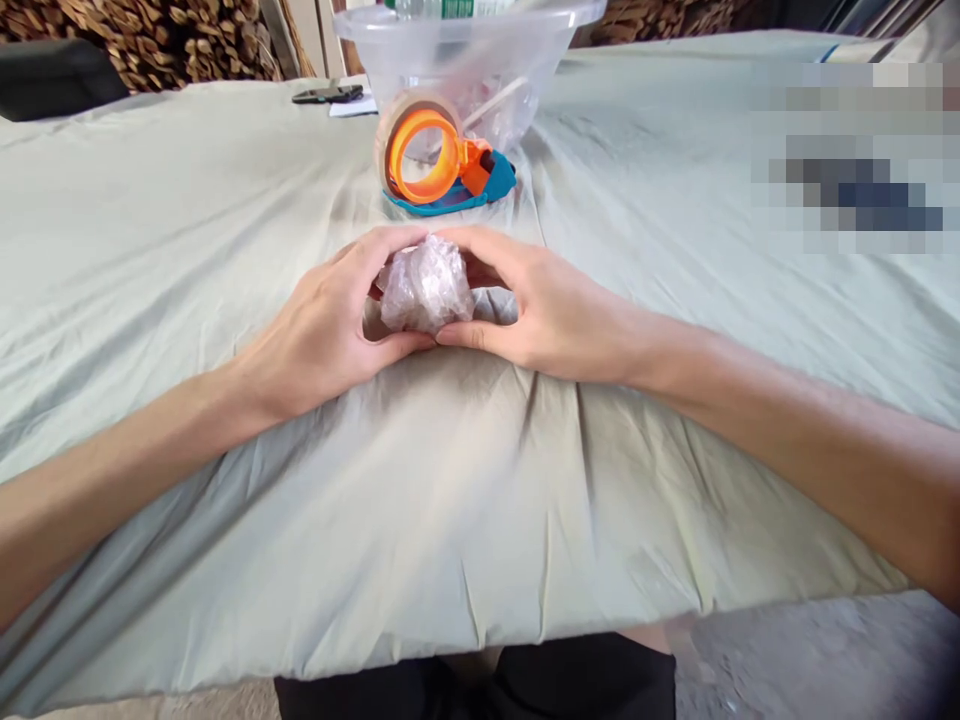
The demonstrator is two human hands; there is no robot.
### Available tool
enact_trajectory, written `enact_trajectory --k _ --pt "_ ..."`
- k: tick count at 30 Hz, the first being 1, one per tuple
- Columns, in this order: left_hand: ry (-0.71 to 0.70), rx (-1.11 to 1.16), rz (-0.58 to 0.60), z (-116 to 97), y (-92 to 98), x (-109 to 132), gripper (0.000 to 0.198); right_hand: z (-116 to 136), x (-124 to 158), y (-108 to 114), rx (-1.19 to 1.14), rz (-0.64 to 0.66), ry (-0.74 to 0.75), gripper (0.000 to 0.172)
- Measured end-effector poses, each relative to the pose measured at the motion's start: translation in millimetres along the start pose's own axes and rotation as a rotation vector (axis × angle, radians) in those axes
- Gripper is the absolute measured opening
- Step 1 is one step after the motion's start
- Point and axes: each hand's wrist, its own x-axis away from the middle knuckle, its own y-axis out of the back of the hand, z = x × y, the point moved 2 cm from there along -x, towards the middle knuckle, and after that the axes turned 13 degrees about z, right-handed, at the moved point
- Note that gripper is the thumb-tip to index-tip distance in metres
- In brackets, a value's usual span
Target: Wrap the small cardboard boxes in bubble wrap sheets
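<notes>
A crumpled bundle of clear plastic wrap (426,285) is held between my two hands, just above or on the cloth near the middle of the table. My left hand (330,315) curves around its left side, thumb along the front and fingers behind. From the right, my right hand (540,300) closes on it with the thumb at the front bottom and fingers over the top. The two thumb tips meet in front of the bundle. Whether anything is wrapped inside cannot be made out.
Just beyond my hands stands an orange and blue tape dispenser (450,160) with a tape roll. Behind it is a clear plastic tub (465,60) with items inside. A phone (328,94) lies left of the tub. Pale cloth (480,520) covers the table, wrinkled.
</notes>
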Motion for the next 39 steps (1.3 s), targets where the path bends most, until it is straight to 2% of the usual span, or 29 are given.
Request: enact_trajectory --k 4,8,11,14,17,19,21,23,25,27,30,36,39 --pt "-0.024 -0.033 -0.051 -2.2 -0.7 3.4 0.073 3.0 0.2 0.8 -0.022 0.03 -0.029 0.056" --pt "-0.101 -0.177 -0.123 -14.5 0.7 6.3 0.069 6.4 1.9 2.1 -0.046 0.014 0.004 0.059" --pt "-0.173 -0.255 -0.142 -20.6 3.6 7.4 0.064 8.0 2.4 2.0 0.053 -0.059 0.067 0.055" --pt "-0.22 -0.27 -0.129 -22.1 8.1 9.7 0.065 10.3 1.9 -1.5 0.17 -0.059 0.097 0.049" --pt "-0.197 -0.181 -0.091 -25.3 11.7 11.9 0.062 12.5 1.7 -4.8 0.248 -0.014 0.073 0.044" --pt "-0.156 -0.052 -0.103 -29.0 12.5 12.0 0.046 15.0 2.3 -4.5 0.307 -0.002 0.091 0.042" --pt "-0.116 0.061 -0.182 -32.7 12.6 11.1 0.033 18.2 3.4 -2.7 0.336 0.02 0.128 0.043" --pt "-0.101 0.113 -0.234 -35.6 11.3 9.8 0.031 21.1 4.8 0.0 0.299 0.034 0.125 0.042" --pt "-0.084 0.127 -0.222 -37.2 9.4 9.0 0.031 23.6 6.1 2.5 0.227 0.012 0.102 0.037" --pt "-0.046 0.155 -0.197 -36.6 7.6 9.4 0.039 24.4 7.0 3.5 0.176 -0.019 0.068 0.031" --pt "-0.056 0.184 -0.221 -34.5 5.9 11.0 0.05 22.0 7.1 2.5 0.127 -0.048 0.038 0.033" --pt "-0.074 0.212 -0.232 -35.0 2.8 10.4 0.033 15.5 5.6 -5.3 -0.059 0.005 0.041 0.035" --pt "-0.057 0.218 -0.233 -39.3 2.3 12.2 0.033 15.5 5.3 -9.4 -0.062 -0.013 0.064 0.034"
